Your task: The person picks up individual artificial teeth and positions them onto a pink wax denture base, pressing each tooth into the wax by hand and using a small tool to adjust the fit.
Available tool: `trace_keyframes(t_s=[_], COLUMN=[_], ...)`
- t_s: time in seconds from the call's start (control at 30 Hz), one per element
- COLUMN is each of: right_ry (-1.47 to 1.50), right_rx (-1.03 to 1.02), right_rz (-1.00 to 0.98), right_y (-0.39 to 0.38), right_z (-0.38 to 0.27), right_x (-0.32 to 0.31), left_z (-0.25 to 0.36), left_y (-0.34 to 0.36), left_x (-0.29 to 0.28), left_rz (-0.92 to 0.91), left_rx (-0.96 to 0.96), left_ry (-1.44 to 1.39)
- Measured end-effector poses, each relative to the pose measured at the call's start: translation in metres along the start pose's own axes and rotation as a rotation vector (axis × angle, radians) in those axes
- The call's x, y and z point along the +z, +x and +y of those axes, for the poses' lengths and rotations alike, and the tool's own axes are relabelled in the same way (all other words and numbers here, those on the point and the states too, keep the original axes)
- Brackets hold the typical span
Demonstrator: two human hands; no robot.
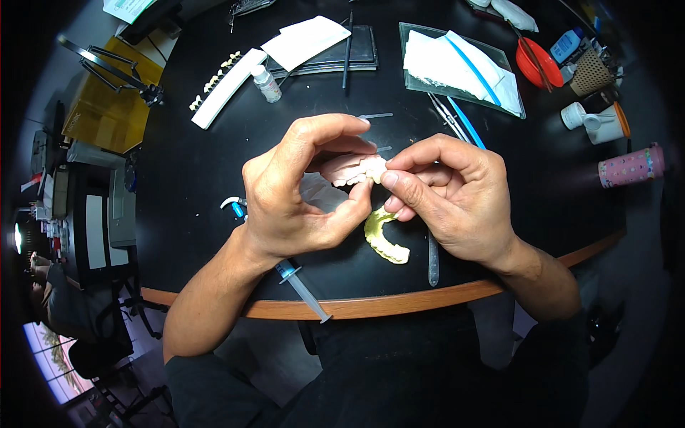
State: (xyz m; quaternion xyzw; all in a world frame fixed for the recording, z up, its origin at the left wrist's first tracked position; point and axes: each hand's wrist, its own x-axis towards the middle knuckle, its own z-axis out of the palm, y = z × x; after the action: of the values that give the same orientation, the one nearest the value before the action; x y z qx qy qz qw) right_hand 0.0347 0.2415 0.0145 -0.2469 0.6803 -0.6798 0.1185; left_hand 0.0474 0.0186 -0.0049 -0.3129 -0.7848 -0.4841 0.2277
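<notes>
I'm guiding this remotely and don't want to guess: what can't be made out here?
All in the head view:
- Pink tooth model: its underside, turned away from the camera in the left hand.
- Whether the right hand pinches a separate piece: its fingertips cover the spot.
- Yellow-green arch: one end, behind the right hand.
- Syringe: front end, behind the left wrist.
</notes>
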Motion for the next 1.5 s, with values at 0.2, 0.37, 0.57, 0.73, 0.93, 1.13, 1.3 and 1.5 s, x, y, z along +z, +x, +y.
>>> trace_keyframes(t_s=[0.2,0.37,0.57,0.73,0.93,1.13,1.3,1.5], right_ry=[-0.029,-0.019,-0.006,-0.009,-0.045,-0.478,-0.834,-1.056], right_rx=[-0.035,-0.034,-0.043,-0.049,-0.102,-0.345,-0.358,-0.332], right_rz=[0.001,0.021,0.039,0.037,0.041,0.17,0.112,0.054], right_y=[0.0,0.001,0.001,0.001,0.001,0.014,0.024,0.026], right_z=[0.0,0.001,0.002,0.003,0.001,0.007,0.017,0.018], right_x=[0.0,0.001,0.002,0.002,0.0,-0.018,-0.035,-0.021], left_z=[0.001,0.001,0.0,-0.001,0.001,-0.003,-0.015,-0.015], left_y=[0.0,-0.001,-0.001,0.0,0.0,0.004,0.011,0.008], left_x=[-0.001,0.0,-0.001,-0.002,-0.002,-0.004,-0.022,-0.026], left_rz=[-0.004,-0.002,-0.006,-0.005,0.003,0.196,0.283,0.142], left_rx=[0.013,0.016,0.044,0.048,0.033,-0.074,-0.108,-0.181], left_ry=[0.015,0.021,0.031,0.034,0.042,0.072,0.153,0.173])
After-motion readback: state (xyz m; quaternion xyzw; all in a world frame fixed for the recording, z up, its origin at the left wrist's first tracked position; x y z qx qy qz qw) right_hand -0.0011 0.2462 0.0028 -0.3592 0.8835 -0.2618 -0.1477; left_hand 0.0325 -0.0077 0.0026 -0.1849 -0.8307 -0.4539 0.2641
